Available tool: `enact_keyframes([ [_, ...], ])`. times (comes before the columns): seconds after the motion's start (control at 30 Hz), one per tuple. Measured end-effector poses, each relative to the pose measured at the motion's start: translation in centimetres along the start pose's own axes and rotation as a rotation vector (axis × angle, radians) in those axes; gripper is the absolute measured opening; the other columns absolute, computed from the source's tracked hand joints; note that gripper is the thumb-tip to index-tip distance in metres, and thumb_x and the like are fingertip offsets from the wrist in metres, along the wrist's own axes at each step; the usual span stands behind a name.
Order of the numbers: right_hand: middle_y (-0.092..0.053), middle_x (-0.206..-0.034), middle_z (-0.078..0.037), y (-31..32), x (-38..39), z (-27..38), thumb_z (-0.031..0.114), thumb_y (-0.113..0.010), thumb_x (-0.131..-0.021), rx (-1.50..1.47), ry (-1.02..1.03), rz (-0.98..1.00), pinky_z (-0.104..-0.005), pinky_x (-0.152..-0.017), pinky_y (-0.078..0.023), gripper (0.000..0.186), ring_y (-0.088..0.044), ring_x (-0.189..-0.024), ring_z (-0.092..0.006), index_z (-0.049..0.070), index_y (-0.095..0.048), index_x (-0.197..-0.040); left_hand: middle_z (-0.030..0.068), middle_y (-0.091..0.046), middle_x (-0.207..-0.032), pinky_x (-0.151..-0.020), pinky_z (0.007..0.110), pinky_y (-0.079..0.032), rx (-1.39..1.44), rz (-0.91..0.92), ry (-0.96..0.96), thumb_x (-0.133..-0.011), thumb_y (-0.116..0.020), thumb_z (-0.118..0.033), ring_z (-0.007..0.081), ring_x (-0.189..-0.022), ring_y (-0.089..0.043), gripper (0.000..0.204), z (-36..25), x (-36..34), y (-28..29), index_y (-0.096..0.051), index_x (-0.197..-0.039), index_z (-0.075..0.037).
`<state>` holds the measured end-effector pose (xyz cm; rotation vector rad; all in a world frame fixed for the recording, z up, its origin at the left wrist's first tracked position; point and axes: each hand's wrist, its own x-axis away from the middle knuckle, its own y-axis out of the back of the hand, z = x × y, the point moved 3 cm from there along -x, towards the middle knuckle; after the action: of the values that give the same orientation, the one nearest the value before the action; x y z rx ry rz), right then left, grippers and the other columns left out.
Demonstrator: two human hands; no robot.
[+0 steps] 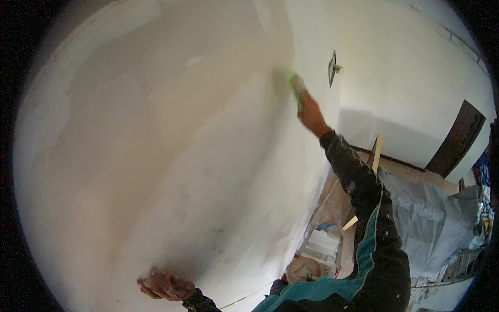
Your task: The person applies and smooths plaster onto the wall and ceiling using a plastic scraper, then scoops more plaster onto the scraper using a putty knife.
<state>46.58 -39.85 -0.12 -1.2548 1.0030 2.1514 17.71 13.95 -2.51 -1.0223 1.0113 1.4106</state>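
Observation:
My right hand reaches up and forward to the wall, its fingers wrapped round a bright green hand tool. The tool is blurred, and its exact kind cannot be made out. It is at the surface of a large pale wall, beside the edge of a beige-grey filler patch. Low at the left, my left hand is close to the same wall. Its dusty fingers are loosely bent and slightly apart, with nothing visible in them.
A wall fitting juts out past my right hand. A dark panel leans on the far wall. Grey plastic sheeting covers things at right. Below are a round bucket, a whitish container and a wood strip.

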Motion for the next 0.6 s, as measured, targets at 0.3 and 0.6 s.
enact_keyframes([
  [0.3, -0.065, -0.098, -0.029, 0.6, -10.4, -2.0, 0.009, -0.055, -0.081, -0.009, -0.255, -0.107, -0.0527, -0.082, -0.051, 0.062, -0.063, -0.088, -0.0467, 0.005, -0.040, -0.141, 0.0119, -0.065, -0.121, -0.111, 0.059, -0.024, 0.056, -0.019, 0.040, -0.101, -0.046, -0.033, 0.0407, -0.130, -0.046, 0.024, -0.3, -0.9, -0.4, -0.062, -0.107, -0.016],
  [0.6, -0.047, -0.138, -0.025, -1.1, -0.4, 9.7, 0.000, -0.065, -0.072, 0.062, 0.122, 0.219, -0.0468, -0.092, -0.052, 0.082, -0.057, -0.112, -0.0428, 0.005, -0.030, -0.147, 0.0132, -0.063, -0.115, -0.113, 0.062, -0.021, 0.062, 0.012, 0.041, -0.100, -0.045, -0.031, 0.0447, -0.136, -0.036, 0.023, 0.0, -0.4, -0.1, -0.063, -0.095, -0.016],
])
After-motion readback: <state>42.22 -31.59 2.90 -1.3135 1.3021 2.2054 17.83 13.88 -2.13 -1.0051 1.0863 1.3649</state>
